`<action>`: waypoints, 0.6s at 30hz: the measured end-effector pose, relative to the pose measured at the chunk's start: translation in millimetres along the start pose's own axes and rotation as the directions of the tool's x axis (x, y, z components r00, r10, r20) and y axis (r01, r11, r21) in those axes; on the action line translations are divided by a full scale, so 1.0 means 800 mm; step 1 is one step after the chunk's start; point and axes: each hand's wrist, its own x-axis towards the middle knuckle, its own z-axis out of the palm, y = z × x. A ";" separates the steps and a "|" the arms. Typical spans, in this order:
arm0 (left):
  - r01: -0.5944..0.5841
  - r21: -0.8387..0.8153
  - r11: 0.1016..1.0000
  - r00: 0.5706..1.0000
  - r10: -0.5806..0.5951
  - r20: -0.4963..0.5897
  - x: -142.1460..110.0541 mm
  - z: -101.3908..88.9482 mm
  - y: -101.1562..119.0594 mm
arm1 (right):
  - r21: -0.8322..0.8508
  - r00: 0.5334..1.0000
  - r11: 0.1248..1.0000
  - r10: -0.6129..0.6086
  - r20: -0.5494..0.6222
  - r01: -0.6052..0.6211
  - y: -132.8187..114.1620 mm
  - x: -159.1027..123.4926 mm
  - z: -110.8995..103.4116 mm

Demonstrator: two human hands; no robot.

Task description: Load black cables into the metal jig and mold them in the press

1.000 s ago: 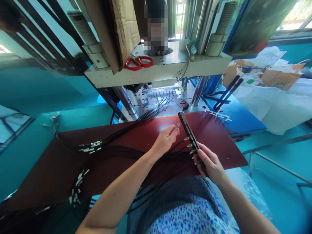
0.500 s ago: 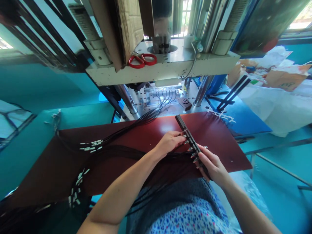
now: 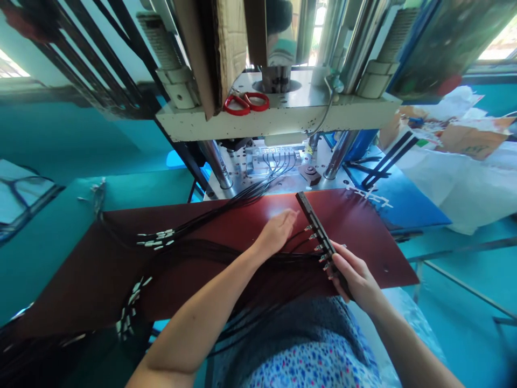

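Observation:
My right hand [image 3: 353, 277] grips the near end of a long black fixture bar [image 3: 313, 221] lying slantwise on the dark red board [image 3: 226, 226]. Several metal-tipped black cables [image 3: 291, 253] are seated along the bar's left side. My left hand [image 3: 277, 233] hovers just left of the bar, fingers stretched out and slightly spread, nothing visible in them. The cables run under my left wrist toward my lap.
A press machine [image 3: 278, 116] stands behind the board, with red scissors [image 3: 246, 102] on its plate and cables plugged into a jig [image 3: 274, 161] beneath. Loose white-tipped cable ends [image 3: 155, 240] lie at the left. A blue surface [image 3: 404, 202] with black bars is at the right.
My left hand, which was pressing a cable tip against the bar half a second ago, has let go and opened, drawing slightly left. The right hand keeps its hold on the bar.

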 end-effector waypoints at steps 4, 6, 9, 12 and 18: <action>-0.040 0.079 0.996 0.996 0.033 0.081 0.001 0.010 -0.007 | -0.010 1.000 1.000 -0.002 0.004 0.002 -0.006 -0.002 0.004; -0.002 0.014 1.000 0.995 0.000 0.101 0.001 0.012 -0.005 | -0.025 1.000 1.000 -0.004 0.005 0.004 -0.007 -0.002 0.005; 0.070 -0.077 0.995 0.991 -0.060 0.123 0.000 0.013 0.000 | -0.074 0.999 0.997 0.000 0.042 0.003 -0.006 0.001 0.002; 0.096 -0.119 0.988 0.988 -0.080 0.128 0.001 0.013 0.003 | -0.139 0.997 0.990 0.005 0.078 0.006 -0.003 0.004 -0.001; 0.047 -0.013 0.999 0.990 -0.045 0.134 0.008 0.009 -0.005 | -0.322 0.997 0.947 0.001 0.078 0.024 -0.003 0.007 0.009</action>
